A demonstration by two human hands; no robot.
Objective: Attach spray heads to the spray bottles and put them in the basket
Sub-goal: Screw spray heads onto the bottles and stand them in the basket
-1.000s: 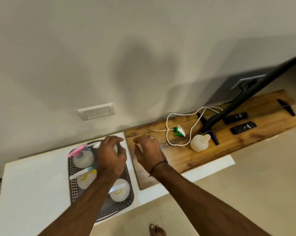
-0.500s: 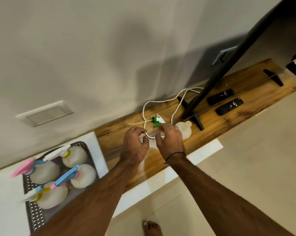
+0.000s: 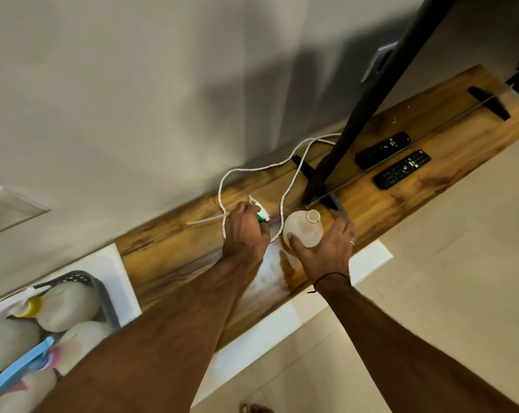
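Note:
A white and green spray head (image 3: 260, 215) lies on the wooden shelf (image 3: 168, 254) inside a loop of white cord. My left hand (image 3: 246, 234) covers it with fingers curled round it. Just to its right stands a translucent spray bottle (image 3: 304, 231) with an open neck and no head. My right hand (image 3: 326, 248) cups this bottle from the near side, thumb touching its left flank and fingers spread along its right. At the lower left a grey mesh basket (image 3: 85, 278) holds several bottles (image 3: 70, 305) fitted with coloured heads.
The white cord (image 3: 252, 171) loops over the shelf around the spray head. A black TV stand leg (image 3: 356, 114) rises just behind the bottle. Two black remotes (image 3: 382, 149) (image 3: 402, 168) lie further right. The basket stands on a white table (image 3: 119, 263).
My view and both hands have swung right, away from the basket. The left hand has come down over the spray head and the right hand has moved right to the loose bottle.

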